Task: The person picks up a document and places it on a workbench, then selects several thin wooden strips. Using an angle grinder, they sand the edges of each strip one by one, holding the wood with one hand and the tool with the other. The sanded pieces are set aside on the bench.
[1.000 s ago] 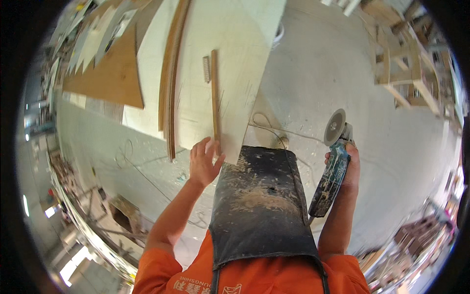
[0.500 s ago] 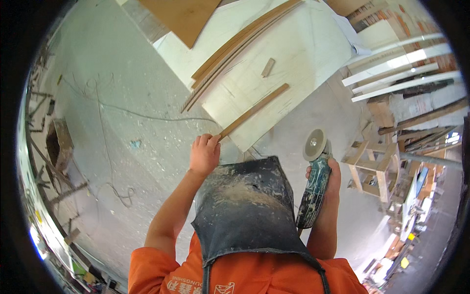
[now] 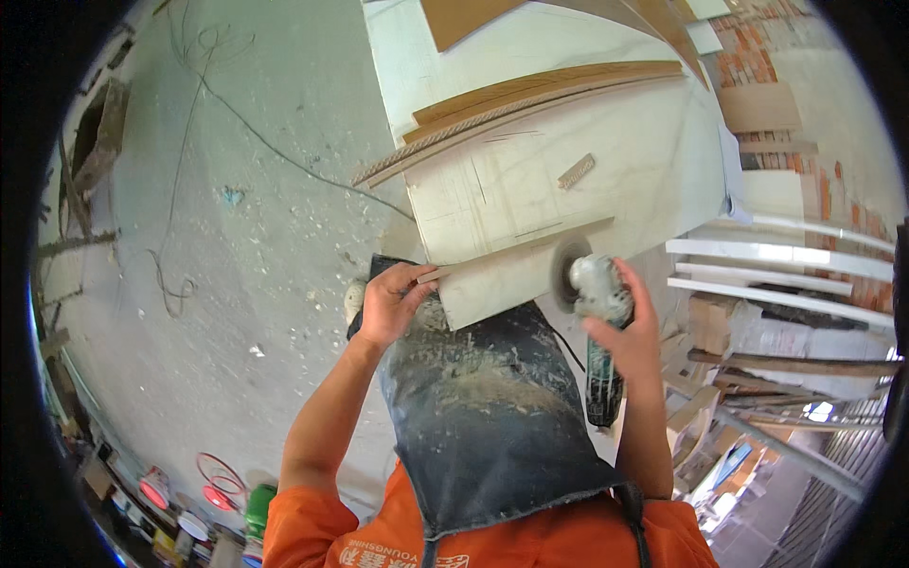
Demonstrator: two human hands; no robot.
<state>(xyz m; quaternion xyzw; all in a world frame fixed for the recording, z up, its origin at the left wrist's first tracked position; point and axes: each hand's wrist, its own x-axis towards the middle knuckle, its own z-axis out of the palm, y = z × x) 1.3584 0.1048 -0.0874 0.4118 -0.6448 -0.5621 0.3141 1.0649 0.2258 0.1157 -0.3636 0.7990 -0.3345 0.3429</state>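
My left hand (image 3: 390,305) pinches the near left end of a narrow brown strip (image 3: 516,251) between thumb and fingers. The strip lies slantwise over a large white board (image 3: 653,142). In my right hand (image 3: 632,331) is an angle grinder (image 3: 604,301), its body pointing down toward me. Its round cutting disc (image 3: 569,275) stands close by the strip's right part, tilted nearly edge-on and blurred; whether it touches the strip I cannot tell. A small loose offcut (image 3: 576,171) rests farther back on the board.
Longer brown strips (image 3: 530,99) lie across the board behind, their left ends overhanging. A cable (image 3: 275,150) runs over the floor to the board's left edge. White bars (image 3: 786,254) and a wooden frame (image 3: 694,417) stand at the right. Buckets (image 3: 153,488) sit at lower left.
The grinder has moved up and left to the strip, and its disc has turned from face-on to nearly edge-on. The strip now lies flatter across. My view has shifted and turned.
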